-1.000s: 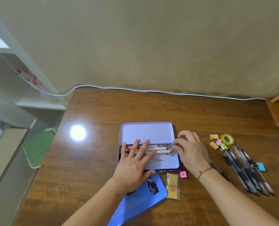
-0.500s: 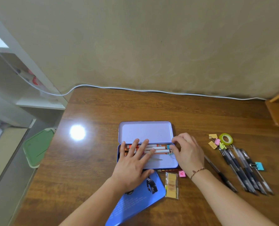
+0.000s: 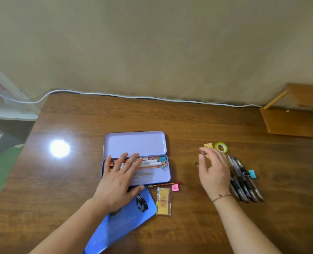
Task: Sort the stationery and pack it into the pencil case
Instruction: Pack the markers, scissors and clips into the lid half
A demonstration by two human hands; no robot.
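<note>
The lilac tin pencil case (image 3: 157, 177) lies open in the middle of the wooden table, lid (image 3: 135, 143) back. Inside it are several orange and white pens (image 3: 150, 163) and a blue binder clip (image 3: 162, 159). My left hand (image 3: 118, 177) rests flat on the case's left half, fingers spread over the pens. My right hand (image 3: 213, 170) hovers to the right, fingers apart and empty, over small coloured binder clips (image 3: 208, 145) and beside a row of black pens (image 3: 240, 180). A green tape roll (image 3: 221, 147) sits just beyond the clips. Another blue clip (image 3: 251, 174) lies on the black pens.
A red pencil (image 3: 165, 184), a pink eraser (image 3: 175, 188) and a packet of yellow sticky tabs (image 3: 163, 201) lie in front of the case. A blue booklet (image 3: 122, 222) sits under my left wrist. A white cable (image 3: 152, 97) runs along the wall. A wooden box (image 3: 295, 118) stands far right.
My right hand left the right end of the case and moved right to the clips and pens, leaving a blue clip in the case. The left hand stayed put.
</note>
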